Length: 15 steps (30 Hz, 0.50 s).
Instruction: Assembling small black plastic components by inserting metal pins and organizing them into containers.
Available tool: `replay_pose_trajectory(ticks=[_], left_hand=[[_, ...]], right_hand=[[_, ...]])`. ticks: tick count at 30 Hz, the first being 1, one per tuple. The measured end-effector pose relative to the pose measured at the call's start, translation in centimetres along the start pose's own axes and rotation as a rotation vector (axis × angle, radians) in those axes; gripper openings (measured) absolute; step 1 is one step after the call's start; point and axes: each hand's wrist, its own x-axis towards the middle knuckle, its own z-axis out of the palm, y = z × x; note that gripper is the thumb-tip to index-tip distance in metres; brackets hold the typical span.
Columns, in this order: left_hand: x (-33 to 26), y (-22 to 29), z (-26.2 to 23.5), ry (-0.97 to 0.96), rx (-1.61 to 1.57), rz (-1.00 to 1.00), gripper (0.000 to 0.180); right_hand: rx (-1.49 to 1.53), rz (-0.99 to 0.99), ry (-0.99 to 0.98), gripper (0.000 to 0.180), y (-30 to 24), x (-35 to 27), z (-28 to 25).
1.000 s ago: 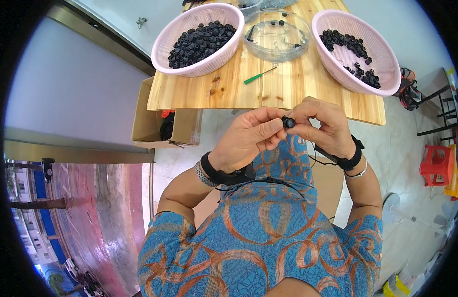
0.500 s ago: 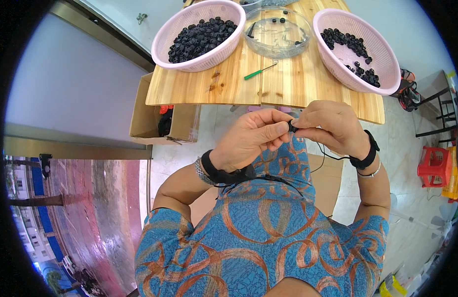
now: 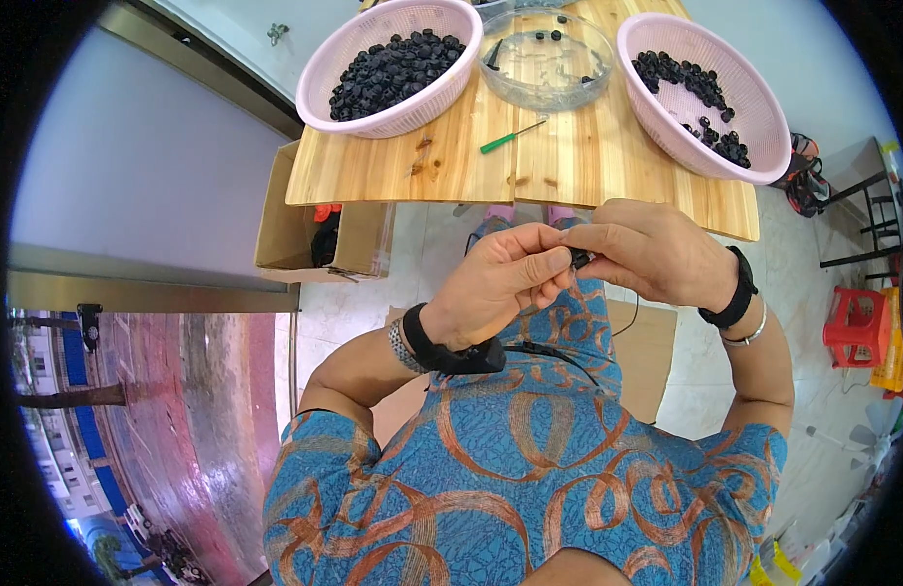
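Over my lap, just off the table's near edge, my left hand (image 3: 510, 273) pinches a small round black part (image 3: 577, 258) between thumb and forefinger. My right hand (image 3: 647, 249) meets it from the other side, fingers curled onto the same part. Its exact kind is too small to tell, and the fingers cover some of it. Beyond my hands, a pink basket (image 3: 320, 98) on the left is heaped with small black parts (image 3: 398, 73). The pink basket (image 3: 764, 107) on the right holds fewer such black parts (image 3: 710, 88).
A clear round tray (image 3: 539, 98) with a few black bits stands between the baskets on the wooden table (image 3: 559, 161). A green-handled screwdriver (image 3: 510, 137) lies before it. Below the table's left side is a cardboard box (image 3: 364, 239). A red stool (image 3: 847, 327) stands far right.
My right hand has turned, its wrist and elbow swinging outward to the right, with its fingers now lying over the black part. My left hand keeps its pinch, shifted slightly.
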Motion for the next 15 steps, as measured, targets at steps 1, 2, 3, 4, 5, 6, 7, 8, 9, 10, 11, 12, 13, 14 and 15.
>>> replay_pose_trajectory(ticks=[1,2,3,4,5,6,7,8,9,10,11,12,13,14,15], left_hand=[[-0.1,-0.1,0.0,-0.002,-0.029,-0.003,0.021],[-0.1,-0.3,0.0,-0.004,-0.058,-0.007,0.021],[-0.1,-0.3,0.0,-0.004,-0.059,-0.009,0.021],[-0.1,-0.4,0.1,-0.001,-0.050,-0.013,0.021],[0.0,-0.4,0.1,0.002,-0.040,-0.017,0.021],[0.0,-0.4,0.1,0.004,-0.040,-0.019,0.021],[0.0,-0.5,0.0,0.001,-0.045,-0.016,0.021],[0.1,-0.5,-0.1,-0.002,-0.050,-0.013,0.021],[0.2,-0.5,-0.2,-0.001,-0.049,-0.013,0.021],[0.4,-0.6,-0.3,-0.001,-0.102,-0.025,0.022],[0.6,-0.6,-0.3,-0.001,-0.155,-0.037,0.022],[0.7,-0.4,-0.2,-0.006,-0.152,-0.036,0.022],[0.6,0.0,0.0,-0.001,-0.155,-0.015,0.023],[0.7,0.3,0.1,0.003,-0.157,0.008,0.023],[0.7,0.5,-0.1,0.004,-0.153,0.013,0.023]], right_hand=[[0.002,0.001,0.001,0.033,-0.1,0.0,0.1],[-0.030,0.008,-0.015,0.032,-0.3,-0.1,0.2],[-0.063,0.018,-0.031,0.031,-0.4,-0.1,0.3],[-0.062,0.020,-0.031,0.031,-0.4,-0.2,0.4],[-0.078,0.012,-0.012,0.030,-0.4,-0.3,0.6],[-0.091,0.002,0.008,0.029,-0.4,-0.3,0.8],[-0.089,0.001,0.008,0.029,-0.2,-0.4,1.0],[-0.082,-0.004,0.047,0.030,0.1,-0.4,1.2],[-0.077,-0.010,0.086,0.031,0.3,-0.3,1.3],[-0.078,-0.012,0.087,0.031,0.5,-0.4,1.1],[0.130,0.088,0.070,0.032,0.7,-0.5,0.9],[0.334,0.192,0.055,0.032,0.9,-0.7,0.7],[0.329,0.191,0.057,0.032,1.1,-0.9,0.8],[0.434,0.205,0.136,0.032,1.4,-1.1,1.1],[0.543,0.214,0.213,0.032,1.6,-1.2,1.6]])
